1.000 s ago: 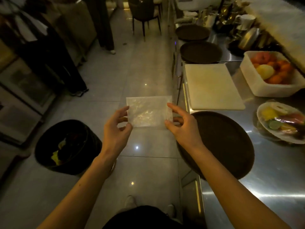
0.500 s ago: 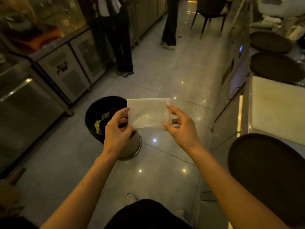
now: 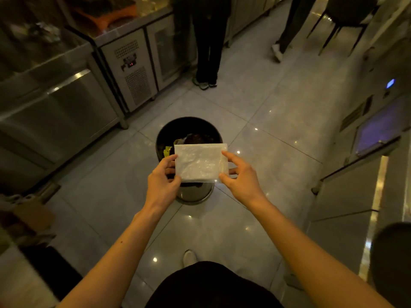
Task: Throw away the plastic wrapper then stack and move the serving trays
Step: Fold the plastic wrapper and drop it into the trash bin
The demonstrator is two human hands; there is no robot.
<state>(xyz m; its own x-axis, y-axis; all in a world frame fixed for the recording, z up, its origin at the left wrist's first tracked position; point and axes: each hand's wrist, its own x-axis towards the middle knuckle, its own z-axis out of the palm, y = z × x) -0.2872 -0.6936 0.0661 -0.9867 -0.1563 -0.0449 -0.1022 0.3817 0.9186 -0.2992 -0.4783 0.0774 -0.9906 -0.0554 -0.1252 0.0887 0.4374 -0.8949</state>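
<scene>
A clear rectangular plastic wrapper [image 3: 201, 162] is stretched flat between both hands at the centre of the head view. My left hand [image 3: 162, 182] pinches its left edge and my right hand [image 3: 241, 176] pinches its right edge. Directly below and behind the wrapper stands a round black trash bin [image 3: 169, 132] on a metal base, with rubbish inside. One dark round serving tray [image 3: 391, 258] shows only as an edge at the lower right, on the steel counter.
Steel refrigerated cabinets [image 3: 131, 70] line the left side. A steel counter front [image 3: 347, 196] runs along the right. Two people's legs [image 3: 205, 41] stand on the tiled floor beyond the bin, near a dark chair [image 3: 347, 14].
My view has swung left, away from the counter. The bin has come from the left to sit right under the wrapper. Both hands keep the same hold.
</scene>
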